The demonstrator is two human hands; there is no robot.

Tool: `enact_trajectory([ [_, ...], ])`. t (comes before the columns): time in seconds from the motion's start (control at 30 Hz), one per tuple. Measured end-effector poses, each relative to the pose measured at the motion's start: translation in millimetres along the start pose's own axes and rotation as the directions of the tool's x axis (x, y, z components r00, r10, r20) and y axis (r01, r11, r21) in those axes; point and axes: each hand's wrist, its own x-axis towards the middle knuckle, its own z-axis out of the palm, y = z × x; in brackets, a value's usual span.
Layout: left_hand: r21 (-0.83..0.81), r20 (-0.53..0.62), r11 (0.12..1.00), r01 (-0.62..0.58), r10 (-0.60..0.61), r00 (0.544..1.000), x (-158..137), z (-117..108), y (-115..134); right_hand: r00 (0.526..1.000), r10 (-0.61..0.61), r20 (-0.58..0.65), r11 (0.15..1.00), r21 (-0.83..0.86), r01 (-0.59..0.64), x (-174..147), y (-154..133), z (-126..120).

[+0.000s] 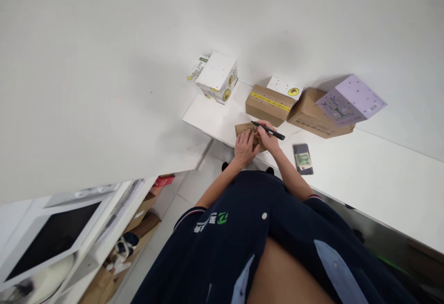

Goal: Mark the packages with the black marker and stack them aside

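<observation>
A small brown cardboard box [243, 128] lies at the front edge of the white table, partly covered by both hands. My left hand [245, 148] holds it from the near left side, fingers bent over the top and thumb apart. My right hand [269, 140] is closed around a black marker [275, 133], which slants across the hand. The right fingertips are at the box beside the left fingers; what they touch there is hidden. Just behind stands a larger cardboard box [267, 110] with a yellow tape strip.
White avocado-print cartons [217, 70] stand at the table's left end. Another white carton [282, 86] is at the back. A purple box [360, 96] rests on a cardboard box [321, 121]. To the right lies a phone [303, 150] with a banknote [303, 160] on it.
</observation>
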Motion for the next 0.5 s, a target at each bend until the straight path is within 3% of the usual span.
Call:
enact_trajectory([
  [0.13,0.03,0.018,1.0,0.005,-0.005,1.0,3,-1,1,1.0,-0.014,-0.005,0.994,-0.105,0.014,6,12,12],
  [0.3,0.081,0.059,0.997,0.007,-0.012,0.998,12,-4,0,0.997,-0.018,-0.069,0.999,-0.049,0.015,9,27,15],
  [0.5,0.1,0.067,0.994,0.032,-0.039,0.997,17,-6,1,0.993,-0.099,-0.068,0.986,-0.141,0.088,8,31,16],
])
